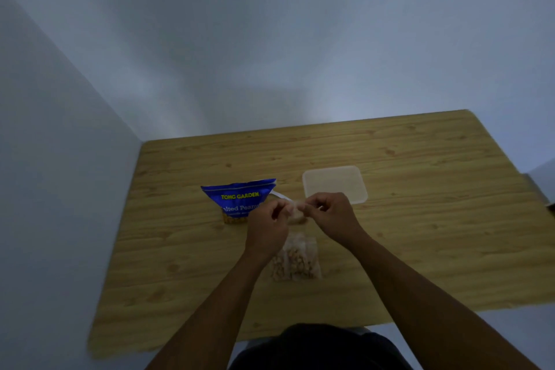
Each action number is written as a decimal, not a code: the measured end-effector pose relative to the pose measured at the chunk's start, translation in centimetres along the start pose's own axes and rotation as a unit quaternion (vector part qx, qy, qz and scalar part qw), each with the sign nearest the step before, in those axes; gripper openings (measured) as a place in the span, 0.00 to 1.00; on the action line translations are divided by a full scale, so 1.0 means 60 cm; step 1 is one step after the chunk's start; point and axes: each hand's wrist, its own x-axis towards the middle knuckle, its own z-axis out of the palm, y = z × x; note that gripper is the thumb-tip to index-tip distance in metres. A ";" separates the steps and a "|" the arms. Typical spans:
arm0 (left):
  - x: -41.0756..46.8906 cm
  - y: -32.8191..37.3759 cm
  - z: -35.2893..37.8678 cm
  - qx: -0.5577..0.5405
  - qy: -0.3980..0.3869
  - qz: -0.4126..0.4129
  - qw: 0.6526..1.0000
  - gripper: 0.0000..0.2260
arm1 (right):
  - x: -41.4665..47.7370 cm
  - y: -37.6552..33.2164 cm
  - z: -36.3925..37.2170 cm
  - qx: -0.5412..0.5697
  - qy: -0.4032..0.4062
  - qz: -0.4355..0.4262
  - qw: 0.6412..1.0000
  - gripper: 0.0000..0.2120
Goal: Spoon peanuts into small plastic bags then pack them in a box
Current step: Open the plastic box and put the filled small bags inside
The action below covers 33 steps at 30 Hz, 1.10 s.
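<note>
In the head view you look down on a wooden desk (420,219) set into a corner of pale walls, and your two hands meet over its middle. The fingers (279,209) of your left hand (265,228) are curled in, and so are those of your right hand (330,213). Both pinch the top of a small plastic bag (298,216), which you hold between them just above the desk. A pale clump of peanuts shows in it, but blur hides the detail.

Nearer to you, right below that bag, filled small bags (295,261) of peanuts lie flat on the desk, partly covered by your left wrist. You cannot tell how many there are.

Left of your hands stands the blue peanut packet (237,198). A white spoon handle (280,197) shows at its right edge, pointing toward your fingers. Just beyond your right hand a translucent plastic box (335,183) rests on the desk. Dark clothing (315,348) fills the bottom edge.
</note>
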 end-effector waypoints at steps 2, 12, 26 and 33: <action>0.001 0.000 0.006 -0.002 -0.005 0.009 1.000 0.04 | 0.004 0.004 -0.006 -0.015 0.001 0.009 1.000 0.07; -0.010 0.000 0.051 -0.108 -0.022 -0.088 0.990 0.05 | -0.021 0.038 -0.036 0.146 0.042 0.133 0.979 0.03; -0.043 -0.123 0.060 0.086 -0.036 -0.255 0.962 0.11 | -0.087 0.195 -0.052 -0.084 0.007 0.273 0.958 0.04; -0.027 -0.142 0.073 0.117 -0.041 -0.247 0.961 0.11 | -0.076 0.160 -0.018 -0.406 -0.014 0.016 0.914 0.20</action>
